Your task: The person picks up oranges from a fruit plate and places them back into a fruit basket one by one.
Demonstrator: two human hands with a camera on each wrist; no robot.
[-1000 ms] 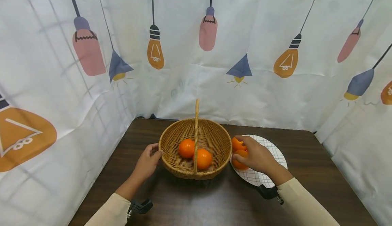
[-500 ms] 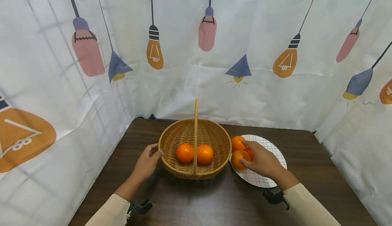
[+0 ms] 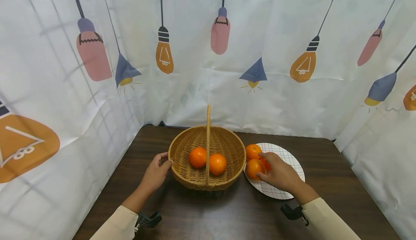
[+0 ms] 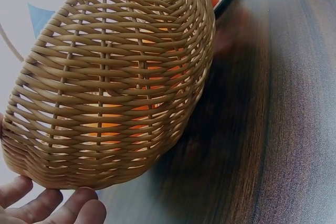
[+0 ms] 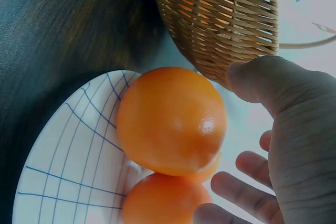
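My left hand (image 3: pixel 155 174) grips the left rim of a woven wicker basket (image 3: pixel 229 142), thumb at the rim and fingers behind it. Inside the basket sit two oranges, one orange (image 3: pixel 197 157) left of the handle (image 3: pixel 208 135) and one orange (image 3: pixel 217 164) just right of it. My right hand (image 3: pixel 282 174) hovers over the plate (image 3: pixel 290 162), thumb and fingers spread. Beside it lie a near orange (image 3: pixel 255 169), a far orange (image 3: pixel 253 152) and a redder orange (image 3: pixel 266 163), partly hidden by the hand. In the right wrist view, a gap shows between hand and near orange (image 5: pixel 170 121).
The basket and the white plate with its blue grid stand side by side on a dark wooden table (image 3: pixel 208 211). A white curtain (image 3: pixel 201 88) printed with lamps hangs behind the table and along its sides.
My right hand has drawn slightly to the right over the plate, uncovering more of the oranges. The two oranges in the basket have rolled a little. My left hand stays on the rim.
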